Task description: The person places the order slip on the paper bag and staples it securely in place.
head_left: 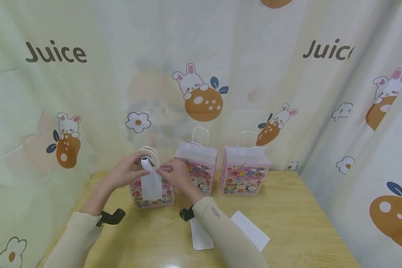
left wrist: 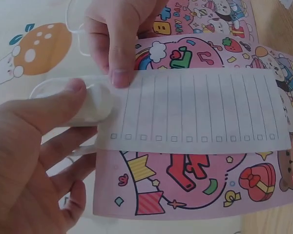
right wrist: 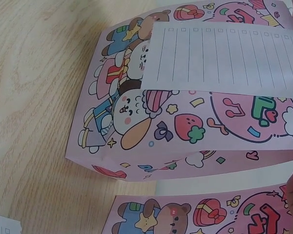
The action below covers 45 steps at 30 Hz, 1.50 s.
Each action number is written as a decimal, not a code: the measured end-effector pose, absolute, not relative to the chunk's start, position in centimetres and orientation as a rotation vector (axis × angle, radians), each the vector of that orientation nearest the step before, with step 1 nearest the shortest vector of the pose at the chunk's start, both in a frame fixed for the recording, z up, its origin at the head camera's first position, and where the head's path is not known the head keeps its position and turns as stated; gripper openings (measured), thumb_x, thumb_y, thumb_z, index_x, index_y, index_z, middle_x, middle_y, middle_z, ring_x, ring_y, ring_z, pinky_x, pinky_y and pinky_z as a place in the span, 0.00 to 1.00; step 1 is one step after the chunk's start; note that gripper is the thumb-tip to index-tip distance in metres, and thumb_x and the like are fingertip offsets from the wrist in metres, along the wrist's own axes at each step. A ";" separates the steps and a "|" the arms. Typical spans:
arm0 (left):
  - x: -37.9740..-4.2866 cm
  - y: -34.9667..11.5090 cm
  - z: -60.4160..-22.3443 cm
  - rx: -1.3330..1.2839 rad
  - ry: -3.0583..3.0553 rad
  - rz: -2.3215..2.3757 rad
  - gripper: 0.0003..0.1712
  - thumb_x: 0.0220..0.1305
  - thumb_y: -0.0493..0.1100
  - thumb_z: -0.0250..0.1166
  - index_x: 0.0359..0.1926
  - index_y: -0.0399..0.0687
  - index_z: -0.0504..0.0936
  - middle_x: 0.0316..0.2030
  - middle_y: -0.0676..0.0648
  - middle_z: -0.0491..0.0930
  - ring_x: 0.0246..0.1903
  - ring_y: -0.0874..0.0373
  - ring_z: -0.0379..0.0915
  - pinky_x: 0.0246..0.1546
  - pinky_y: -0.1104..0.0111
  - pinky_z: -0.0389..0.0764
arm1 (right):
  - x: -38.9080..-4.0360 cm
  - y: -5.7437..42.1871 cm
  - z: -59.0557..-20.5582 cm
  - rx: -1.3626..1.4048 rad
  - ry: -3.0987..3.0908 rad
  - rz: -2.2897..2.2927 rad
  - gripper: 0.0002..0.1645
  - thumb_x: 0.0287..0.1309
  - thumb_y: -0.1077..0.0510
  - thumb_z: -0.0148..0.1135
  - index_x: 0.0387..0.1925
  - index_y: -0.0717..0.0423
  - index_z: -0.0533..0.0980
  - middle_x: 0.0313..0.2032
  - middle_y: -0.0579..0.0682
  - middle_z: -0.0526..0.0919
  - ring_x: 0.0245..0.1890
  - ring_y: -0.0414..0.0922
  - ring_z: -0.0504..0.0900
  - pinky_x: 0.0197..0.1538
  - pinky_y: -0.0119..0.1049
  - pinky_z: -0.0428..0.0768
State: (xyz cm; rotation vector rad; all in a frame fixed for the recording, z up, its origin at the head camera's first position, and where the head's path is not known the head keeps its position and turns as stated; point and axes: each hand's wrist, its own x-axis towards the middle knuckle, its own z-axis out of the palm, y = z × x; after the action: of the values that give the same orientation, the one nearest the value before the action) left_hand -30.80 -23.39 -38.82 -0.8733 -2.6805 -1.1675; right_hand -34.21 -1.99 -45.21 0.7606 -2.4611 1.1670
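A lined paper strip with small checkboxes (left wrist: 200, 112) lies against the front of the leftmost pink cartoon-printed paper bag (head_left: 169, 193). My right hand (head_left: 181, 175) pinches the strip's top edge together with the bag's rim, thumb in front. In my left hand (head_left: 125, 171) is a small white stapler (left wrist: 98, 105), held between the thumb and curled fingers. Its rounded end covers the top of the strip beside my right thumb, as the left wrist view shows. The right wrist view has the strip's lower end (right wrist: 185, 58) hanging loose over the bag's printed animals.
Two similar bags, one in the middle (head_left: 202, 175) and one at the right (head_left: 244, 175), stand upright with white handles. Two more paper strips, one near my right forearm (head_left: 201, 236) and one farther right (head_left: 251, 229), lie on the wooden table (head_left: 298, 212). A printed curtain (head_left: 248, 56) hangs behind.
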 end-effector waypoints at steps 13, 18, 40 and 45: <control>-31.1 -23.4 -38.6 -0.887 -2.754 -1.143 0.25 0.63 0.36 0.67 0.58 0.44 0.70 0.43 0.46 0.79 0.44 0.49 0.77 0.41 0.59 0.82 | -34.3 -2.2 -45.2 0.760 -2.439 1.143 0.14 0.57 0.45 0.69 0.35 0.51 0.86 0.32 0.41 0.83 0.32 0.35 0.78 0.33 0.26 0.77; -31.1 -23.3 -38.7 -0.860 -2.800 -1.118 0.21 0.62 0.37 0.68 0.54 0.45 0.70 0.41 0.48 0.78 0.43 0.52 0.76 0.38 0.60 0.81 | -34.2 -2.2 -45.4 0.773 -2.420 1.124 0.15 0.57 0.45 0.69 0.34 0.51 0.86 0.32 0.42 0.84 0.32 0.35 0.79 0.34 0.26 0.77; -31.2 -23.6 -38.5 -0.778 -2.797 -1.156 0.22 0.65 0.43 0.66 0.56 0.43 0.69 0.39 0.46 0.78 0.39 0.53 0.77 0.37 0.61 0.81 | -33.3 -3.0 -44.3 0.647 -2.465 0.996 0.13 0.57 0.43 0.67 0.32 0.47 0.86 0.30 0.40 0.84 0.30 0.36 0.79 0.34 0.29 0.76; -31.3 -23.9 -38.5 -0.759 -2.742 -1.233 0.23 0.64 0.41 0.67 0.56 0.41 0.69 0.38 0.45 0.78 0.39 0.51 0.77 0.39 0.59 0.81 | -33.6 -3.2 -44.4 0.600 -2.506 1.017 0.13 0.57 0.43 0.67 0.32 0.45 0.86 0.30 0.39 0.82 0.29 0.35 0.77 0.33 0.29 0.75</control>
State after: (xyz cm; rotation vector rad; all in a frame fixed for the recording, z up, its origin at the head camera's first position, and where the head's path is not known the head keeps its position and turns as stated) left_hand -31.30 -23.93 -38.48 -0.7593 -2.7417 -1.2333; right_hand -33.63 -3.22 -44.41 0.6002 -2.5059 1.0169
